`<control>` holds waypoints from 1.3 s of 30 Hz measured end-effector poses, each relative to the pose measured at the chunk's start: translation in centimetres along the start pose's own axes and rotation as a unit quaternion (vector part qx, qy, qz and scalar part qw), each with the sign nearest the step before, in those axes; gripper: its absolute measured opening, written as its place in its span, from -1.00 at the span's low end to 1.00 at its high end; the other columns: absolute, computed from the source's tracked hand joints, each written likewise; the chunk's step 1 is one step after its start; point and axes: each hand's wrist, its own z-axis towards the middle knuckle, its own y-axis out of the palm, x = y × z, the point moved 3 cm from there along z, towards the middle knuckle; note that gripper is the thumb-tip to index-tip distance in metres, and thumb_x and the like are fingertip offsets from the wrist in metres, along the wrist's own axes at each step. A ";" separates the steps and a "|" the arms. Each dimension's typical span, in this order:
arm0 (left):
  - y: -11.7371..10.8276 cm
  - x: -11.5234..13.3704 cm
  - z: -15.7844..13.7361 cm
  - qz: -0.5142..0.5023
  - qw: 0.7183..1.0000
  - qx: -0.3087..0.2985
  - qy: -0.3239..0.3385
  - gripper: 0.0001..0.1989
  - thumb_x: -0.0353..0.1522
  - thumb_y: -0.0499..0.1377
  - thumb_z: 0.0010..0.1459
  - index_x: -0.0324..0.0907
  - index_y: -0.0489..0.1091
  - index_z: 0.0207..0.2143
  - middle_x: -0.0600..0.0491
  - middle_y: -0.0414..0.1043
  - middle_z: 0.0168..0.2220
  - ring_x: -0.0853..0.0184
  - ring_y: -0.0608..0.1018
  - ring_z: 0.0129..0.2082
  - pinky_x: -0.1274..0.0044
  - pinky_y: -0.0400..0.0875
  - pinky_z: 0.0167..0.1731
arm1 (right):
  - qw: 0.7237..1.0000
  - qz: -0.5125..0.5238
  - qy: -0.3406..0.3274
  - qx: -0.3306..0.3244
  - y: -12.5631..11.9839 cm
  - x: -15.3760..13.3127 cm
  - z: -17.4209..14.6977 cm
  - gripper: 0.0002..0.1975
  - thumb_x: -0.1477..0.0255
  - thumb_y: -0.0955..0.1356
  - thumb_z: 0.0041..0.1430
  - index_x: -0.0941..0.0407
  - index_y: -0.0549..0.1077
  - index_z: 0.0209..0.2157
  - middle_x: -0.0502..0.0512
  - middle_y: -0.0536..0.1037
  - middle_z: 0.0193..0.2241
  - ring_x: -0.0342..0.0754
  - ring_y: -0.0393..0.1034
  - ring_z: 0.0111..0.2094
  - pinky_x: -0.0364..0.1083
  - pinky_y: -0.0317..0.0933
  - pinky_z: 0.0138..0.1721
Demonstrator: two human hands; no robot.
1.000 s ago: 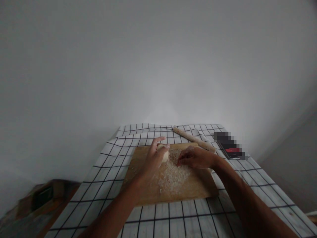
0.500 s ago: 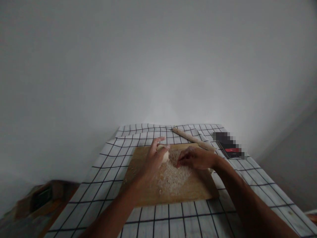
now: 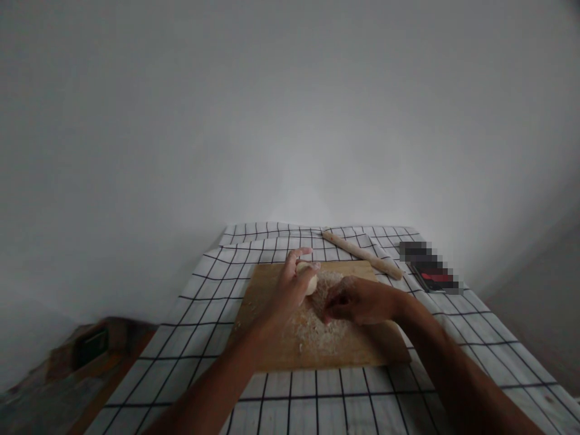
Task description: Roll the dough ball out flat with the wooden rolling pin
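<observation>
Since the earlier frames, the right hand (image 3: 356, 300) has come a little nearer to the person, while the left hand (image 3: 290, 285) keeps its place at the far part of the board. Nearest lies a white cloth with a black grid pattern (image 3: 308, 411), and on it a rectangular board of light-brown wood (image 3: 362, 353), which probably serves to keep the loose white powder with crumbs (image 3: 317, 335) off the cloth. Over this powder the right hand is bent down at the wrist, knuckles up, its fingers curled together and pointing down to the left; whether they pinch something, one cannot tell. Slightly farther, the left hand is curved around a pale, rounded lump of dough (image 3: 310, 284), with one finger arched above it, perhaps to steady it beside the powder; whether the lump touches the wood is not clear. Both forearms slant inward from the near corners. Beyond the board's far right corner rests a long, pale wooden rolling pin (image 3: 362, 252), perhaps laid there to be out of the hands' way. To its right is a dark, flat object with a red patch (image 3: 432, 272), partly hidden by blurred squares, and behind everything stands a plain grey-white wall (image 3: 290, 121).
</observation>
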 end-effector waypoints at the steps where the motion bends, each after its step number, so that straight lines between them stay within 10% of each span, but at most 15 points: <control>1: 0.0 0.0 0.0 0.000 1.000 0.000 0.000 -0.47 -0.19 0.29 0.07 -0.11 0.35 0.09 0.11 0.41 -0.35 0.36 0.45 -0.43 0.56 0.35 -0.43 | 1.000 -0.004 0.007 -0.006 0.0 -0.1 0.0 -0.79 0.44 0.34 0.25 0.10 0.66 -0.27 -0.03 0.61 -0.38 -0.13 0.40 -0.37 -0.14 0.16 -0.31; 10: 0.0 -0.5 0.4 -0.023 1.000 0.011 -0.003 -0.51 -0.11 0.29 0.10 -0.10 0.40 0.03 0.08 0.45 -0.29 0.35 0.49 -0.40 0.56 0.36 -0.41 | 0.998 -0.001 0.010 -0.058 -0.2 -0.3 -0.7 -0.85 0.44 0.40 0.19 0.08 0.66 -0.38 -0.03 0.62 -0.40 -0.10 0.47 -0.34 -0.11 0.25 -0.24; 17: 0.3 -0.7 0.0 -0.056 0.998 -0.020 0.008 -0.45 0.08 -0.02 0.32 -0.07 0.39 0.09 0.02 0.48 -0.25 0.26 0.55 -0.31 0.49 0.42 -0.35 | 0.969 0.110 -0.090 0.203 -2.0 -0.4 -0.8 -0.73 0.31 0.32 0.39 -0.02 0.59 0.03 0.04 0.61 0.04 0.00 0.46 0.08 0.02 0.31 0.14; 24: -0.2 0.5 0.3 -0.033 0.999 0.011 0.026 -0.54 -0.02 0.23 0.17 -0.05 0.41 0.02 0.10 0.45 -0.34 0.35 0.48 -0.41 0.56 0.34 -0.44 | 0.980 0.051 -0.069 0.180 -2.0 -0.5 -0.9 -0.70 0.26 0.31 0.39 0.04 0.60 0.00 0.07 0.66 -0.20 -0.05 0.50 -0.30 -0.05 0.38 -0.24; 39: -1.0 -0.4 1.2 -0.003 0.998 0.057 -0.016 -0.61 -0.13 0.24 0.09 -0.07 0.42 -0.05 0.15 0.40 -0.46 0.35 0.41 -0.53 0.56 0.26 -0.53 | 0.995 -0.018 -0.012 0.102 -1.4 3.2 0.3 -0.79 0.36 0.35 0.31 0.09 0.64 -0.22 0.04 0.67 -0.25 -0.03 0.53 -0.20 -0.08 0.34 -0.13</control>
